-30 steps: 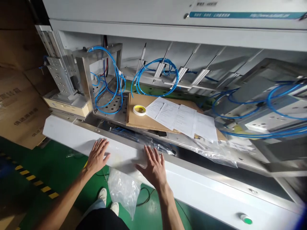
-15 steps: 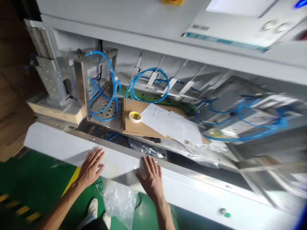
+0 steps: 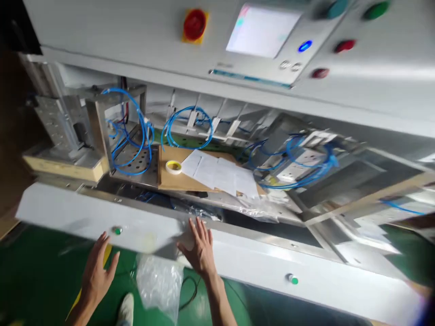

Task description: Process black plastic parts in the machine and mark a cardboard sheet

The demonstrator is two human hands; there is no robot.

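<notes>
My left hand (image 3: pixel 98 271) hangs in front of the machine's white front panel (image 3: pixel 251 258), its fingers apart and nothing in it. Close above its fingertips is a green push button (image 3: pixel 118 230) on that panel. My right hand (image 3: pixel 200 249) has its fingers spread over the panel's upper edge; it holds nothing, and whether it presses on the surface I cannot tell. Beyond it, a clear plastic bag (image 3: pixel 200 211) lies in the slot behind the panel. Cardboard (image 3: pixel 176 182) with a roll of tape (image 3: pixel 173 167) and white paper sheets (image 3: pixel 224 174) sits farther back.
Blue air hoses (image 3: pixel 188 127) loop over the metal fixtures. A metal press unit (image 3: pixel 64 122) stands at left. The upper housing carries a red emergency switch (image 3: pixel 195 25) and a lit screen (image 3: pixel 261 29). A second green button (image 3: pixel 292 279) is at right. A plastic bag (image 3: pixel 159 283) hangs below.
My left hand has come off the panel and dropped down and left, uncovering the green button. My right hand stays at the panel. The view has tilted up and turned right, bringing more controls into sight.
</notes>
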